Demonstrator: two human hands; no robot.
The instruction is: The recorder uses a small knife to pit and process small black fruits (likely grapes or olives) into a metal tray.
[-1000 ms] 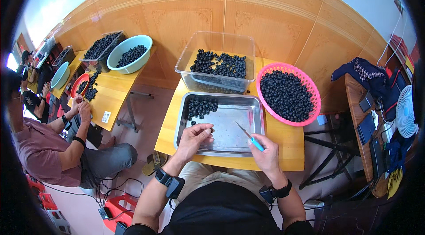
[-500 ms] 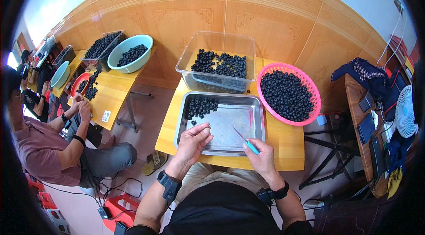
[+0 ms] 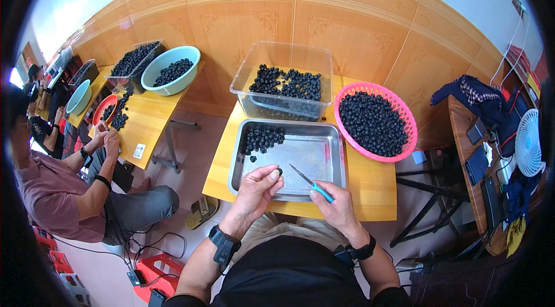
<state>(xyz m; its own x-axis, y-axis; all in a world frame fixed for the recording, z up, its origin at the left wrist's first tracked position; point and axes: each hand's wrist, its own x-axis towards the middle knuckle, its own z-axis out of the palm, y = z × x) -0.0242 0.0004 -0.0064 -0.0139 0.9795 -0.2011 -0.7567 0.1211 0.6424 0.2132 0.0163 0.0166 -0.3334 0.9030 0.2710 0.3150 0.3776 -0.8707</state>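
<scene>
My left hand (image 3: 254, 191) pinches a small dark round fruit (image 3: 280, 172) between thumb and fingertips over the near edge of the metal tray (image 3: 315, 194). In my right hand (image 3: 338, 207) is a small knife (image 3: 301, 174) with a turquoise handle. Its thin pointed blade slants up and left over the tray, a little apart from the fruit. More dark round fruits (image 3: 263, 139) are heaped in the tray's far left corner, one lying loose nearer to me. The rest of the tray's bottom shows bare metal with small specks.
Behind the tray stands a clear plastic bin (image 3: 283, 102) partly filled with the same fruit. To its right is a full pink basket (image 3: 412, 151). A seated co-worker (image 3: 69, 191) works at the left table, beside a mint-green basin (image 3: 191, 78). Cables and a red stool (image 3: 159, 275) are on the floor.
The knife has turned, and its blade tip has moved left toward my left hand. The fruit in my left fingertips now shows. The fruits in the tray lie as before.
</scene>
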